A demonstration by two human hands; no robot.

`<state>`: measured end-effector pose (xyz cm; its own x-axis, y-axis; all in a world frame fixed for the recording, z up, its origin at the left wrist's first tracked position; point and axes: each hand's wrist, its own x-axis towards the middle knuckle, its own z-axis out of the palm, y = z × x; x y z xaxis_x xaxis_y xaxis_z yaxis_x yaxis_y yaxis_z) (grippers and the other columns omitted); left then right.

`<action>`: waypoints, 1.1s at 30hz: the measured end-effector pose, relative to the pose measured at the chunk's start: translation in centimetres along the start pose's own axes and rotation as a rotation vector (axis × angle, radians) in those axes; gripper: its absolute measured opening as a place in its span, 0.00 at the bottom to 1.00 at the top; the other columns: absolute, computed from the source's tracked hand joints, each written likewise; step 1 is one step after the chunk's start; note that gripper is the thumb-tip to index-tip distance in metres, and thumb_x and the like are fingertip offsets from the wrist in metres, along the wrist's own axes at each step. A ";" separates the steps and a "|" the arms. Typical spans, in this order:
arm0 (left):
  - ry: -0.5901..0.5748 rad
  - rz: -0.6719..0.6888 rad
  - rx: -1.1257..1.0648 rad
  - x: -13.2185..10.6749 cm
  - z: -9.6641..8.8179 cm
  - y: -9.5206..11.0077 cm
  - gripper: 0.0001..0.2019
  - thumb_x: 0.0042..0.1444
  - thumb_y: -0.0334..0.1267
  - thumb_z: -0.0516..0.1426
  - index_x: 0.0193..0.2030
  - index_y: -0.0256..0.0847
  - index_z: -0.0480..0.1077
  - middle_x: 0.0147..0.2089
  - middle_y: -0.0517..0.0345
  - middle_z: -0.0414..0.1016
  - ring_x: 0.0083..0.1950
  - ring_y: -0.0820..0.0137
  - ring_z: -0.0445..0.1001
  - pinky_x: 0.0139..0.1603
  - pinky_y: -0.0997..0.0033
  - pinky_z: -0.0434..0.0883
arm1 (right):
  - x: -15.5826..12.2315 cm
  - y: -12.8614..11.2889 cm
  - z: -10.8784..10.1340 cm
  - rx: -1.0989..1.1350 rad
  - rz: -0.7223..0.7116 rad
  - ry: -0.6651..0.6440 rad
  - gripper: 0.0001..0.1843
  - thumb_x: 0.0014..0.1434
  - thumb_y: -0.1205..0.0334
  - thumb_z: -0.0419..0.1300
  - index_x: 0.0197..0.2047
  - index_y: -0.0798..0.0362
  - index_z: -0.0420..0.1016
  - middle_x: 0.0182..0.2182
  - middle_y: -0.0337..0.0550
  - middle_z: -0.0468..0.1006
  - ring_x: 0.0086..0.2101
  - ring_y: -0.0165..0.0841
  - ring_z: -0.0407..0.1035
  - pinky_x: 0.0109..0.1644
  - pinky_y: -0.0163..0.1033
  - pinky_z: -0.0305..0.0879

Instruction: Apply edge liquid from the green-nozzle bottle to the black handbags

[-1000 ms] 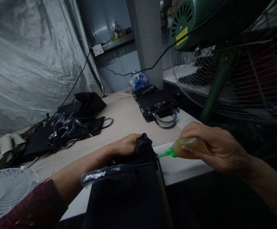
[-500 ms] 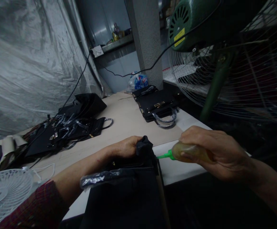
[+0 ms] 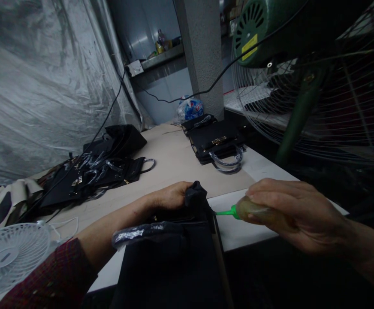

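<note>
A black handbag (image 3: 170, 262) stands at the table's near edge in front of me, its handle (image 3: 142, 231) wrapped in clear plastic. My left hand (image 3: 169, 198) is closed on a fold of black material at the bag's top. My right hand (image 3: 298, 214) grips a soft yellowish squeeze bottle (image 3: 254, 210). Its green nozzle (image 3: 225, 212) points left, with the tip right at the bag's upper right corner.
Another black handbag (image 3: 217, 143) lies further back on the pale table (image 3: 174, 159). A heap of black bags and wrapped handles (image 3: 100, 169) sits at the left. A small white fan (image 3: 11, 257) is at the near left; a large green fan (image 3: 303, 73) looms at the right.
My right hand with the bottle has shifted slightly to the right and down; the nozzle stays at the bag's corner. My left hand keeps its hold. The view has drifted a little.
</note>
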<state>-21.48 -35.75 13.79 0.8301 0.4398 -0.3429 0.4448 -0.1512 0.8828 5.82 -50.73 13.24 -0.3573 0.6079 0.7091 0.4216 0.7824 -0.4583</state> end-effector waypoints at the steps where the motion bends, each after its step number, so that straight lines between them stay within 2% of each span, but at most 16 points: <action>1: -0.004 0.001 0.004 0.0 0.0 0.0 0.06 0.53 0.34 0.64 0.38 0.40 0.74 0.34 0.63 0.78 0.36 0.72 0.71 0.42 0.71 0.71 | 0.0 -0.1 0.0 -0.009 -0.018 0.001 0.13 0.68 0.67 0.63 0.53 0.43 0.79 0.39 0.44 0.83 0.35 0.41 0.78 0.35 0.42 0.73; 4: -0.017 0.011 0.029 0.0 0.0 0.1 0.05 0.53 0.32 0.63 0.37 0.39 0.75 0.34 0.63 0.78 0.36 0.72 0.72 0.42 0.72 0.71 | 0.0 -0.1 0.0 -0.033 -0.037 0.026 0.13 0.69 0.66 0.63 0.54 0.43 0.79 0.40 0.45 0.82 0.37 0.41 0.78 0.36 0.43 0.73; 7: -0.005 0.007 0.034 -0.1 0.0 0.2 0.04 0.54 0.32 0.63 0.37 0.39 0.75 0.33 0.63 0.79 0.36 0.72 0.73 0.41 0.72 0.71 | -0.2 0.0 0.2 -0.010 0.046 -0.012 0.05 0.70 0.60 0.64 0.48 0.43 0.81 0.38 0.45 0.82 0.35 0.42 0.77 0.36 0.44 0.73; 11: -0.004 0.020 0.010 -0.3 0.0 0.2 0.04 0.54 0.32 0.63 0.37 0.39 0.76 0.34 0.63 0.79 0.35 0.72 0.73 0.40 0.73 0.71 | -0.3 0.0 0.5 0.010 0.081 -0.019 0.04 0.72 0.59 0.63 0.45 0.46 0.80 0.36 0.43 0.80 0.34 0.39 0.74 0.36 0.42 0.71; 13: -0.004 0.023 0.003 -0.4 0.1 0.1 0.03 0.54 0.31 0.62 0.37 0.39 0.75 0.33 0.64 0.78 0.35 0.73 0.72 0.40 0.73 0.71 | -0.2 -0.2 0.6 0.017 0.097 -0.027 0.06 0.74 0.58 0.62 0.43 0.48 0.78 0.33 0.41 0.77 0.31 0.35 0.71 0.33 0.40 0.67; 16: -0.010 0.021 0.005 -0.4 0.1 -0.1 0.03 0.54 0.31 0.62 0.37 0.39 0.74 0.32 0.65 0.76 0.34 0.74 0.70 0.41 0.73 0.70 | 0.0 -0.5 0.7 0.067 0.155 -0.108 0.11 0.75 0.54 0.62 0.40 0.49 0.75 0.30 0.38 0.73 0.26 0.31 0.68 0.28 0.38 0.63; 18: -0.020 0.021 0.020 -0.4 0.0 -0.2 0.04 0.54 0.31 0.62 0.38 0.39 0.75 0.33 0.64 0.77 0.34 0.73 0.71 0.42 0.72 0.70 | -0.1 -0.5 0.6 0.084 0.166 -0.099 0.09 0.75 0.55 0.62 0.42 0.48 0.75 0.31 0.38 0.74 0.26 0.31 0.69 0.29 0.37 0.65; 21: -0.032 0.028 0.032 -0.4 -0.1 -0.3 0.05 0.55 0.31 0.63 0.39 0.39 0.75 0.35 0.63 0.78 0.36 0.72 0.72 0.43 0.71 0.71 | -0.3 -0.3 0.4 0.058 0.145 0.013 0.04 0.72 0.57 0.65 0.44 0.46 0.76 0.34 0.39 0.77 0.30 0.34 0.72 0.32 0.39 0.68; 25: -0.046 0.041 0.027 -0.4 -0.2 -0.4 0.05 0.56 0.32 0.62 0.39 0.39 0.75 0.35 0.63 0.78 0.36 0.72 0.72 0.44 0.70 0.71 | -0.7 0.0 0.3 0.091 0.161 -0.075 0.03 0.72 0.58 0.64 0.44 0.46 0.77 0.33 0.38 0.76 0.29 0.34 0.71 0.31 0.39 0.66; 30: -0.056 0.043 0.041 -0.4 -0.2 -0.4 0.06 0.55 0.33 0.63 0.41 0.39 0.75 0.36 0.62 0.79 0.37 0.71 0.74 0.45 0.69 0.72 | -1.0 -0.2 0.3 0.048 0.100 -0.011 0.02 0.72 0.61 0.64 0.47 0.45 0.78 0.37 0.41 0.80 0.34 0.38 0.75 0.35 0.41 0.69; 33: -0.070 0.014 0.049 -0.4 -0.3 -0.6 0.07 0.56 0.34 0.63 0.41 0.39 0.75 0.36 0.61 0.80 0.37 0.71 0.74 0.44 0.69 0.72 | -0.9 -0.3 0.3 0.035 0.079 -0.087 0.02 0.74 0.60 0.62 0.47 0.47 0.77 0.34 0.40 0.78 0.31 0.36 0.73 0.31 0.40 0.66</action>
<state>-22.17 -35.60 13.45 0.8571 0.3743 -0.3539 0.4475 -0.2009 0.8714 5.71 -51.50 12.58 -0.3959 0.6761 0.6214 0.4227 0.7349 -0.5303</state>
